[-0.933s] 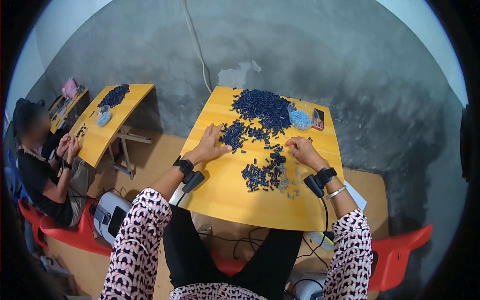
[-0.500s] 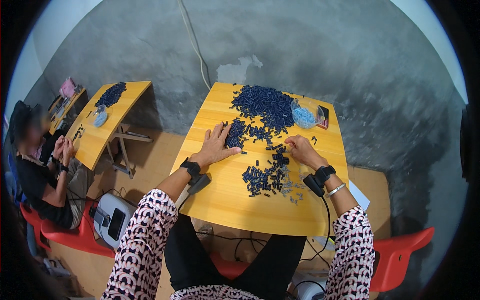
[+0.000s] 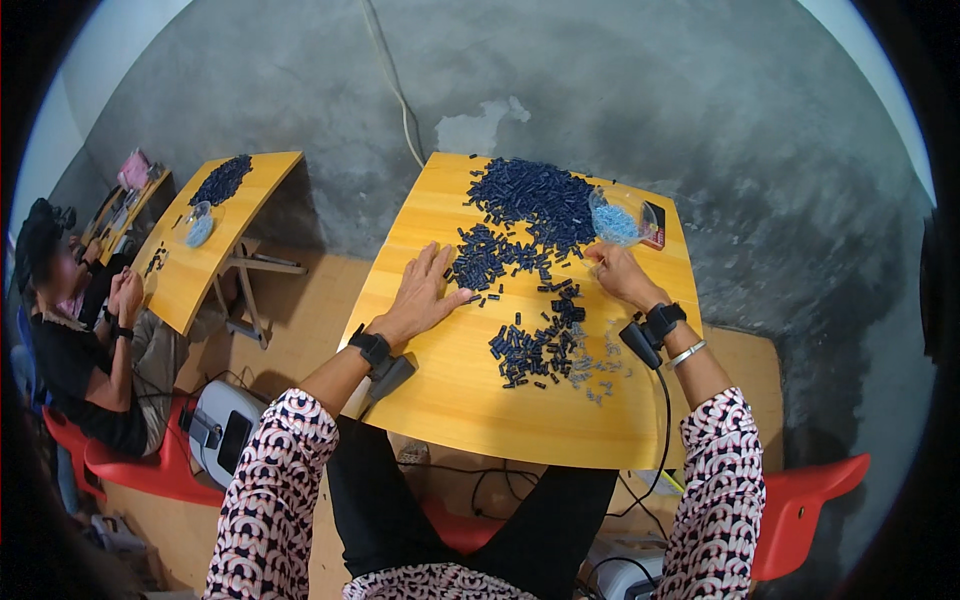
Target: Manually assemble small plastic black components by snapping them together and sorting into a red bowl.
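Note:
My left hand [image 3: 418, 298] lies flat on the yellow table [image 3: 430, 400], fingers stretched out, its thumb touching the edge of a smaller heap of dark blue cylindrical pieces [image 3: 482, 258]. My right hand [image 3: 624, 277] has its fingers curled together beside the large heap of the same pieces [image 3: 530, 200], just below a clear bowl [image 3: 618, 218] of light blue bits. What those fingertips hold, if anything, is too small to make out. Nearer to me is a loose group of dark pieces [image 3: 525, 352], with small clear grey pieces [image 3: 597, 368] scattered to its right.
A dark red-edged box [image 3: 654, 226] sits beside the bowl. Black cables [image 3: 664, 420] run from my wrist devices past the table edge. On the left, a co-worker [image 3: 90, 350] sits at another yellow table [image 3: 235, 220]. A red chair [image 3: 810, 510] stands at right.
My right hand has moved a little away from me, toward the bowl, with its fingers still curled. The left hand stays flat in nearly the same place. The view has shifted slightly.

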The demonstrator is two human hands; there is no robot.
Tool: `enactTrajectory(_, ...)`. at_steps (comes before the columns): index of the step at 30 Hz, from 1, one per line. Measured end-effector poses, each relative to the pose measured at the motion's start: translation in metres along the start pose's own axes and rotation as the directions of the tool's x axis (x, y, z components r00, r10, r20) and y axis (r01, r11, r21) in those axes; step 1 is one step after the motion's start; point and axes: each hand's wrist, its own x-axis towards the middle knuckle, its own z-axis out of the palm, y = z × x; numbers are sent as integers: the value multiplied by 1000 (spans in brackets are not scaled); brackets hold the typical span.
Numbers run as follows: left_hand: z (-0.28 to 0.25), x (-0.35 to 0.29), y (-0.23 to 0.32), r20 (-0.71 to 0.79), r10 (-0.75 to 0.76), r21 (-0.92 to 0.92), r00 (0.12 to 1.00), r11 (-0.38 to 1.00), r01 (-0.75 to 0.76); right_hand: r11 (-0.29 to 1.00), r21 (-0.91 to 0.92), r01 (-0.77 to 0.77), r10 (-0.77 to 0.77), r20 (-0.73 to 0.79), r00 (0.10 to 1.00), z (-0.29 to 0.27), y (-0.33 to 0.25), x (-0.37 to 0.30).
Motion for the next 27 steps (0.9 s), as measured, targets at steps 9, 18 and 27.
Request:
enactTrajectory(9,0,2,-5,72,32,193,997,980,-45,991,14,-130,130,-25,991,12,18,36)
enactTrajectory(18,-1,10,-3,126,71,235,989,967,-99,974,-225,-33,36,9,999,35,11,60)
enactTrajectory(27,9,12,-2,149,91,261,985,957,-127,959,-283,-2,30,92,995,41,6,57)
